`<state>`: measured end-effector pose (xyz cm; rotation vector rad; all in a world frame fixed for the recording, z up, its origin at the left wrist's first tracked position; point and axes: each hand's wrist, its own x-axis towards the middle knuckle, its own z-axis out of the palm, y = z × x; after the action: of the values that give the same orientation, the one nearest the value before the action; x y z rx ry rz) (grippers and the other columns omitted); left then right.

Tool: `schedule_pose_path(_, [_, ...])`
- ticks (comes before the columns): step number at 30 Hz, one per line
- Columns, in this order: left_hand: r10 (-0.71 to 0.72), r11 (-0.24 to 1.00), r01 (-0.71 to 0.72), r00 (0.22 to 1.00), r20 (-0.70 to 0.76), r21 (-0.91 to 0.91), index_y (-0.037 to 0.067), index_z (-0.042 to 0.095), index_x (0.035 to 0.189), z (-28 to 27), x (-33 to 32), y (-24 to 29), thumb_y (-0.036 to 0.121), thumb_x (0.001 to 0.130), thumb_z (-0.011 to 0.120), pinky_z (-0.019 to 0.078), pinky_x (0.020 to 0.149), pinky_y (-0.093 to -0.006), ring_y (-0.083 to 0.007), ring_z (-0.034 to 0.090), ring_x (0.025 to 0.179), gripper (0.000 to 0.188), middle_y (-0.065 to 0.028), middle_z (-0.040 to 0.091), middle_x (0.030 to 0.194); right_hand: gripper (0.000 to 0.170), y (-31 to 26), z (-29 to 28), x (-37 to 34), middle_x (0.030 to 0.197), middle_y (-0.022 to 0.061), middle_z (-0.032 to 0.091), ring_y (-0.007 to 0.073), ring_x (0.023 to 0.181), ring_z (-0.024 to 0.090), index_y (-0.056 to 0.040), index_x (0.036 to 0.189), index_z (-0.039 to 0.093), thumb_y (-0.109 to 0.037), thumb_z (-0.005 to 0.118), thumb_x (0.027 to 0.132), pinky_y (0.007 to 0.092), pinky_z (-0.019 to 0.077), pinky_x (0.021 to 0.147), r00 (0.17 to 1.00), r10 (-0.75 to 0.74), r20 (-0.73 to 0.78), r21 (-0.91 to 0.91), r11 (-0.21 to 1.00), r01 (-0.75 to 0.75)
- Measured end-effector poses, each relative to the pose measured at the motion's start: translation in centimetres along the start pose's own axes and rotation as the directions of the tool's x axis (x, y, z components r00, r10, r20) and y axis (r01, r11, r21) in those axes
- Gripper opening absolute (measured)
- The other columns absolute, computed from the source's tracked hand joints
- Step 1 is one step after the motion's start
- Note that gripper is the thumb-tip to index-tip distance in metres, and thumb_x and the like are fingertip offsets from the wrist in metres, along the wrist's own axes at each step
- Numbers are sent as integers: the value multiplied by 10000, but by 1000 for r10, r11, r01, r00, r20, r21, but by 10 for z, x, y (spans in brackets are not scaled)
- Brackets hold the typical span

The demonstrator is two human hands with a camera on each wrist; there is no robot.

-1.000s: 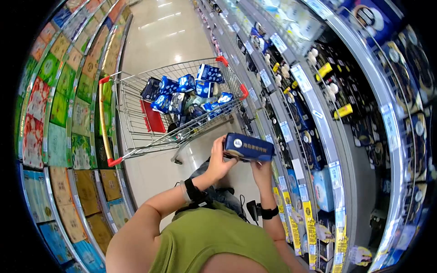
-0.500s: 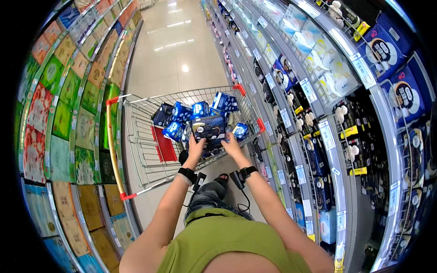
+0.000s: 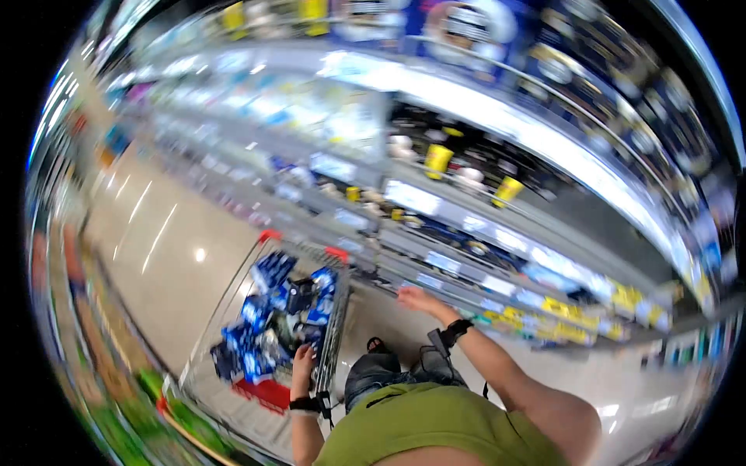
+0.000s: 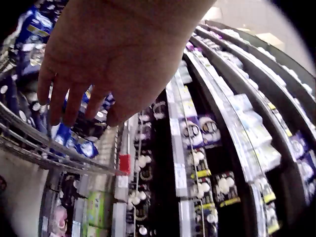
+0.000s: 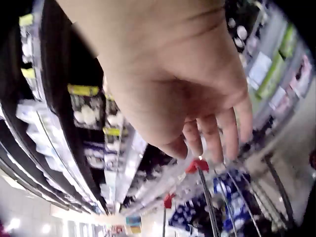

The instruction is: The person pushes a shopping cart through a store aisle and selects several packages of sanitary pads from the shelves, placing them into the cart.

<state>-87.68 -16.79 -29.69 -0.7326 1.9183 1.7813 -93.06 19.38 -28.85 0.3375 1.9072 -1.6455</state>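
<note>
Over the near side of the shopping cart [image 3: 339, 311] is the left hand [image 3: 304, 362], empty. Its fingers hang loosely above the packs in the left wrist view, where the hand [image 4: 106, 59] fills the top. Blue and dark packs [image 3: 256, 311] lie heaped in the cart's basket. Between cart and lower shelves, the right hand [image 3: 420, 298] is held out with nothing in it. In the right wrist view the right hand [image 5: 182, 89] shows relaxed fingers, with a red cart corner [image 5: 197, 166] just beyond them.
Shelving [image 3: 466, 210] with packs and price labels runs across the top and right. More shelves [image 3: 101, 349] stand at the lower left, beside the cart's handle. Tiled floor [image 3: 155, 210] stretches away at the upper left. The head view is blurred.
The dark pack held in both hands has been let go, and the hands have moved apart. The head view has swung toward the right-hand shelves, so the cart appears turned and lower left.
</note>
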Motion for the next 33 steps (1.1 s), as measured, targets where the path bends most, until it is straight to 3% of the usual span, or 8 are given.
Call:
schedule_pose_path(9, [479, 749, -661, 587, 653, 46, 17, 465, 1072, 171, -33, 168, 124, 818, 499, 398, 751, -229, -122, 508, 876, 278, -79, 543, 938, 297, -41, -68, -177, 1051, 83, 520, 183, 985, 491, -90, 1088, 435, -277, 432, 857, 300, 393, 836, 843, -284, -457, 444, 748, 493])
schedule_pose_path(15, [440, 253, -947, -70, 895, -198, 34, 424, 1132, 263, -125, 255, 111, 791, 527, 356, 860, -302, -224, 470, 1010, 364, -116, 494, 1075, 281, -82, -112, -263, 1046, 111, 524, 205, 970, 510, -56, 1080, 444, -196, 468, 837, 309, 406, 843, 530, -366, -765, 155, 694, 703])
schedule_pose_path(21, [552, -73, -948, -298, 779, -311, 24, 405, 1138, 335, -155, 310, 110, 759, 552, 327, 887, -319, -271, 412, 1063, 416, -149, 427, 1138, 400, -131, -194, -273, 1074, 105, 498, 172, 943, 511, -38, 1118, 395, -195, 554, 787, 260, 413, 783, 181, -571, -801, -316, 660, 682])
schedule_pose_path(27, [690, -263, -965, -173, 703, 21, -12, 400, 1128, 389, -153, 350, 233, 725, 589, 311, 893, -352, -351, 386, 1067, 508, -232, 404, 1147, 660, -167, -261, -238, 1172, 169, 426, 278, 1058, 433, -34, 1213, 320, -360, 607, 715, 315, 346, 875, 341, -517, -785, -414, 847, 332])
schedule_pose_path(28, [725, -315, -947, -281, 628, -60, -31, 445, 1058, 398, -147, 358, 216, 716, 576, 377, 809, -378, -364, 468, 939, 443, -223, 498, 1000, 661, -172, -264, -233, 1194, 178, 405, 294, 1087, 405, -37, 1212, 328, -383, 597, 716, 321, 331, 892, 342, -575, -743, -513, 818, 261])
schedule_pose_path(30, [715, -69, -997, -79, 695, -42, -10, 462, 1050, 417, -124, 371, 234, 737, 548, 386, 794, -363, -346, 487, 914, 406, -203, 518, 980, 653, -180, -258, -229, 1199, 179, 399, 297, 1107, 380, -41, 1206, 339, -392, 590, 716, 329, 317, 905, 330, -582, -743, -478, 807, 347])
schedule_pose_path(32, [742, -250, -965, -136, 656, 83, 17, 478, 1044, 433, -119, 390, 262, 764, 515, 388, 794, -348, -321, 488, 921, 374, -155, 524, 1007, 645, -177, -264, -215, 1203, 179, 392, 300, 1127, 356, -44, 1200, 350, -401, 583, 716, 337, 303, 917, 315, -592, -742, -443, 785, 433])
schedule_pose_path(33, [799, 146, -988, 149, 582, 52, 53, 499, 1024, 438, -122, 387, 306, 777, 490, 395, 780, -328, -282, 496, 915, 354, -116, 532, 1004, 643, -165, -280, -186, 1207, 176, 388, 301, 1134, 346, -49, 1204, 347, -387, 588, 713, 336, 295, 923, 234, -675, -700, -548, 717, 431])
